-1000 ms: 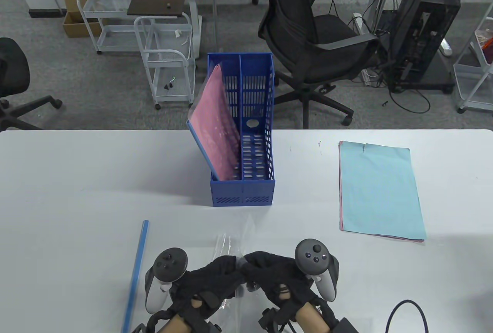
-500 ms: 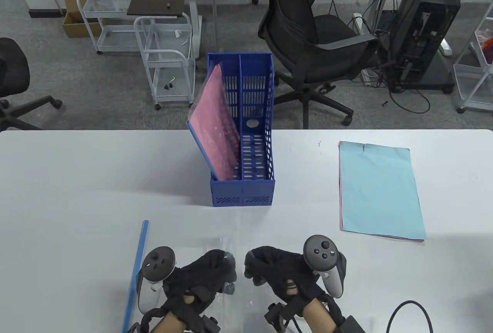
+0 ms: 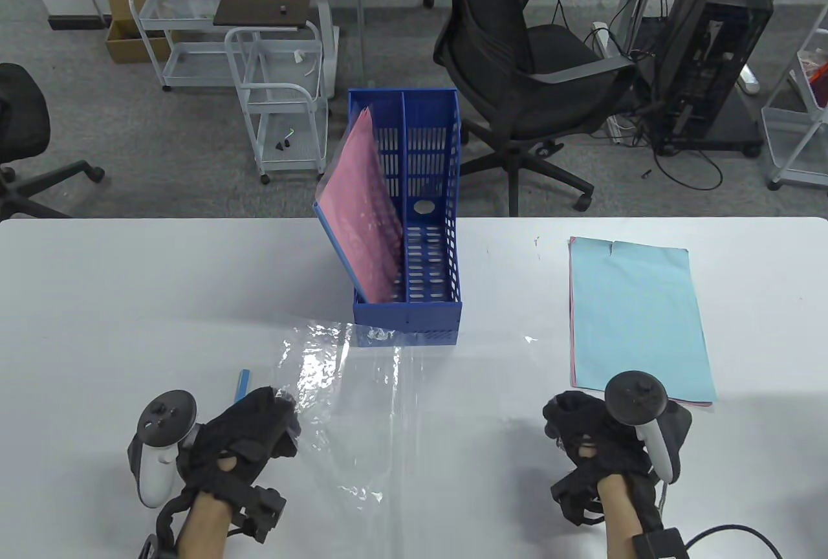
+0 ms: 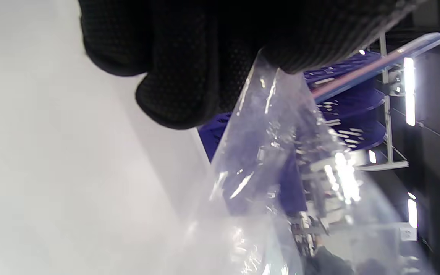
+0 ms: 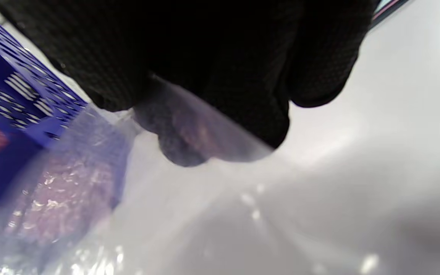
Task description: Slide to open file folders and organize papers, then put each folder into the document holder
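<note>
Tabletop: clear folder (image 3: pixel 388 410) stretched between both hands' fingers (image 3: pixel 284 420)

**Lighting and picture quality**

Table view: bright, even overhead light, sharp focus. Soft shadows lie on the table (image 3: pixel 129 300) under both hands. Glare patches sit on the clear folder (image 3: pixel 362 404). Left wrist view: dark glove underexposed, ceiling lamps (image 4: pixel 409 91) blown out, sheet glints. Right wrist view: heavy blur throughout, glove nearly black, document holder (image 5: pixel 17 99) soft.
</note>
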`<act>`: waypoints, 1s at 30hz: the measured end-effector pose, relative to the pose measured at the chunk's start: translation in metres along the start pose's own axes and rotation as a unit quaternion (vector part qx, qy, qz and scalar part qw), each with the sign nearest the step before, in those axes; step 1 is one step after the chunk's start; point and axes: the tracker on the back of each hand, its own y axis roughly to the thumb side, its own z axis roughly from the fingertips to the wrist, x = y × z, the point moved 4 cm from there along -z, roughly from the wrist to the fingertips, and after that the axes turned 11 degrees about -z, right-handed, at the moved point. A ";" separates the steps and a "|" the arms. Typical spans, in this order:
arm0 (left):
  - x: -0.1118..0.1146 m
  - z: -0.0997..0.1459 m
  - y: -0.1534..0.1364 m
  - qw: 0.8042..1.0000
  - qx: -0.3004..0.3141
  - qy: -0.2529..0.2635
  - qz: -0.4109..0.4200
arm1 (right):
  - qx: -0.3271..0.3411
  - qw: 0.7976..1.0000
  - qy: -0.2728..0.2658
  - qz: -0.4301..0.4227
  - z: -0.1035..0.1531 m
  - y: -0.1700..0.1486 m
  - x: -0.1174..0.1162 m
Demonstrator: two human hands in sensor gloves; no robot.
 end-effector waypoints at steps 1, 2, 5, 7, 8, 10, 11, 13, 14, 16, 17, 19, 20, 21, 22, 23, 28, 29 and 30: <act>-0.001 -0.001 -0.003 1.000 -0.007 -0.009 -0.008 | -0.004 1.000 -0.003 0.009 -0.001 -0.001 -0.001; -0.001 -0.003 -0.006 1.000 -0.016 -0.019 -0.019 | -0.005 1.000 -0.005 0.020 -0.002 -0.002 -0.003; 0.002 -0.007 -0.012 0.998 -0.036 -0.043 -0.040 | -0.003 0.999 -0.004 0.042 -0.001 0.001 -0.008; 0.003 -0.009 -0.014 0.996 -0.044 -0.053 -0.049 | -0.002 0.998 0.000 0.056 -0.001 0.002 -0.011; 0.004 -0.009 -0.014 0.996 -0.048 -0.058 -0.055 | -0.003 0.998 0.002 0.061 -0.001 0.003 -0.013; 0.006 -0.010 -0.016 0.993 -0.058 -0.069 -0.071 | -0.005 0.997 0.008 0.082 -0.001 0.003 -0.019; 0.006 -0.010 -0.016 0.993 -0.062 -0.070 -0.076 | -0.006 0.996 0.007 0.092 -0.001 0.004 -0.021; 0.007 -0.010 -0.016 0.991 -0.067 -0.072 -0.089 | -0.005 0.993 0.005 0.116 0.000 0.006 -0.025; 0.007 -0.010 -0.016 0.990 -0.067 -0.080 -0.098 | -0.003 0.992 0.004 0.126 0.000 0.007 -0.028; 0.006 -0.009 -0.016 0.989 -0.068 -0.080 -0.105 | -0.001 0.990 0.001 0.143 0.000 0.009 -0.031; 0.004 -0.008 -0.016 0.988 -0.072 -0.076 -0.111 | 0.004 0.989 0.002 0.149 0.000 0.010 -0.033; -0.003 -0.004 -0.015 0.988 -0.076 -0.055 -0.122 | 0.002 0.988 0.008 0.153 0.000 0.009 -0.036; -0.006 -0.003 -0.015 0.988 -0.078 -0.047 -0.126 | 0.001 0.988 0.007 0.156 -0.001 0.009 -0.036; -0.010 -0.001 -0.014 0.988 -0.078 -0.038 -0.131 | 0.000 0.987 0.004 0.162 -0.001 0.008 -0.037; -0.014 0.001 -0.013 0.988 -0.077 -0.027 -0.133 | -0.002 0.986 0.002 0.169 -0.001 0.008 -0.037; -0.017 0.003 -0.013 0.988 -0.077 -0.020 -0.133 | -0.003 0.985 0.001 0.174 -0.001 0.008 -0.037; -0.031 0.010 -0.004 0.988 -0.046 0.039 -0.144 | -0.011 0.982 -0.015 0.187 0.001 0.008 -0.029; -0.032 0.011 0.002 0.984 -0.024 0.058 -0.165 | -0.010 0.982 -0.027 0.184 0.001 0.008 -0.024; -0.032 0.012 0.007 0.980 -0.015 0.075 -0.185 | -0.008 0.983 -0.044 0.180 0.002 0.008 -0.019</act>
